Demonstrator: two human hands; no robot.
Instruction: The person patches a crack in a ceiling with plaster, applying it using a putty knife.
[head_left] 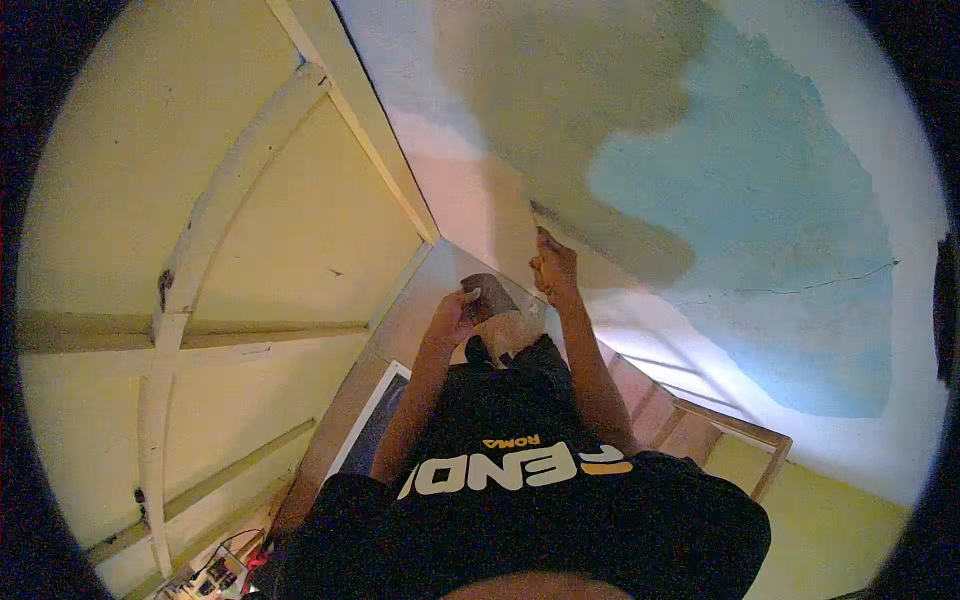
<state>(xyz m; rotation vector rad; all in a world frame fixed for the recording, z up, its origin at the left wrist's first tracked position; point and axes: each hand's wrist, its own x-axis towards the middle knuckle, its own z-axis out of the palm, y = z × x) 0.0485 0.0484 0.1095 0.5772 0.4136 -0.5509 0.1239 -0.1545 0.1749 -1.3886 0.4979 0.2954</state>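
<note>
My left hand [458, 312] is closed on a dark brown thing with a rounded edge [490, 293], held low in front of my body. Whether it is a cup or a bent sheet, I cannot tell. Higher and to the right, my right hand [556, 268] is closed round a slim tool [534, 213], perhaps a brush or scraper. Its far end is at or close to the wall [740, 200], near the corner. Pale pink, teal and darker olive-tan areas cover this wall; part of the dark area may be shadow.
On the left stands a yellowish panel wall [330, 210] with wooden battens [240, 150]. A crack [800, 285] runs across the teal area. A wooden frame [740, 425] is at lower right, and cluttered small items with cables [225, 568] lie at lower left.
</note>
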